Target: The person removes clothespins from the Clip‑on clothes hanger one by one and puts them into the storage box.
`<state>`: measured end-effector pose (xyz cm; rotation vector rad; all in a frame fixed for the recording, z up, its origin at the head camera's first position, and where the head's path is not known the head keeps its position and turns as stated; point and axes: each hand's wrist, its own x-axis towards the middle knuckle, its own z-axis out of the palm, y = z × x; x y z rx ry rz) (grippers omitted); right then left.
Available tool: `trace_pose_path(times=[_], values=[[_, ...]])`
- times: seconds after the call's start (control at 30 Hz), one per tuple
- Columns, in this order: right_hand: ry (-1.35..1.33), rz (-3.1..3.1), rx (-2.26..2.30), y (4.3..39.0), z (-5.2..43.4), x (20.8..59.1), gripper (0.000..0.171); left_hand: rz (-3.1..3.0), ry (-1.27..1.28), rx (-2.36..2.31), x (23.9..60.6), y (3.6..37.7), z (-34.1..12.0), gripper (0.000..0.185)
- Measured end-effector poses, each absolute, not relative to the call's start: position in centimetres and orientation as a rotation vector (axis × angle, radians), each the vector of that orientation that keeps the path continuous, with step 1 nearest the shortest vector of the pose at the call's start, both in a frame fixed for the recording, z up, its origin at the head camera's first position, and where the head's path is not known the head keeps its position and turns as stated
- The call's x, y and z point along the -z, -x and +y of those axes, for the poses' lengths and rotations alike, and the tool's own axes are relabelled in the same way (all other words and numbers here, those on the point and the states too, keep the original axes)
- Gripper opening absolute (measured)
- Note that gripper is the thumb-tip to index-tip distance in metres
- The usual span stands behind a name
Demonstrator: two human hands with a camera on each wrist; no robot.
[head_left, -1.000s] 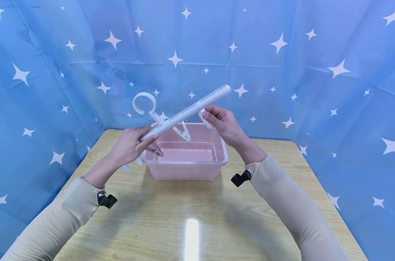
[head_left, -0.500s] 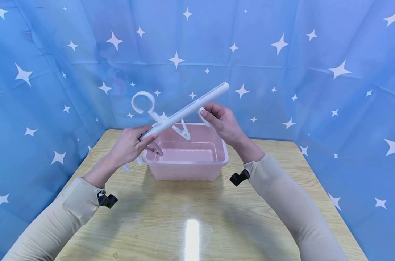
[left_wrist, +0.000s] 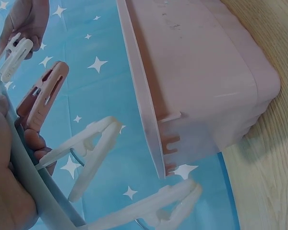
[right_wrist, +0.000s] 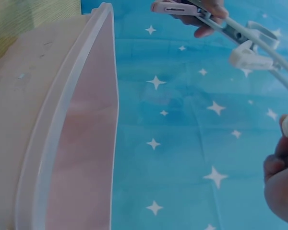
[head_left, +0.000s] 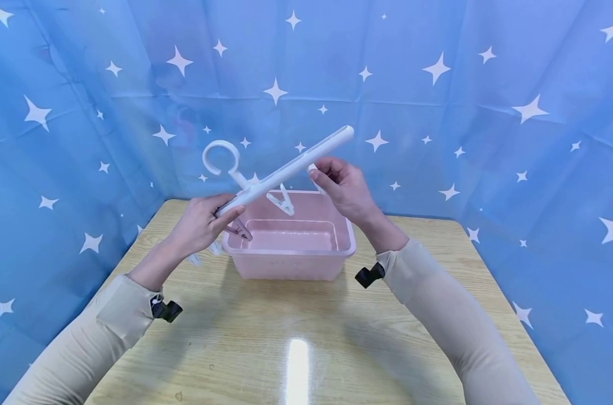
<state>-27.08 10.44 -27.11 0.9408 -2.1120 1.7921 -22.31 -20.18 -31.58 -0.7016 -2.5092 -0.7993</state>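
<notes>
A white clip hanger is held over a pink plastic basin, its bar slanting up to the right and its round hook toward the back. My left hand grips the lower end of the bar. Between thumb and fingers of my right hand, a white clip is pinched just under the bar's upper half. Another white clip hangs at mid-bar. The left wrist view shows a pink clip near the left hand, and two more white clips, one nearer the camera.
The basin stands on a wood-grain table toward its back edge, with a bright light reflection in front. A blue curtain with white stars encloses the back and sides. Both beige sleeves carry small black cameras.
The hanger has risen very slightly and drifted a little left, with both hands keeping their hold. My right hand has moved up a little with the white clip.
</notes>
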Motion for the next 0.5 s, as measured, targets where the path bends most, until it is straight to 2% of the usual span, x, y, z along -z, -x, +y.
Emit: trace_pose_path(times=[0.5], values=[[-0.867, -2.088, -1.661, 27.19, 9.99, 27.16, 0.016, -2.493, 0.709, 0.805, 31.70, 22.26, -20.42, 0.024]])
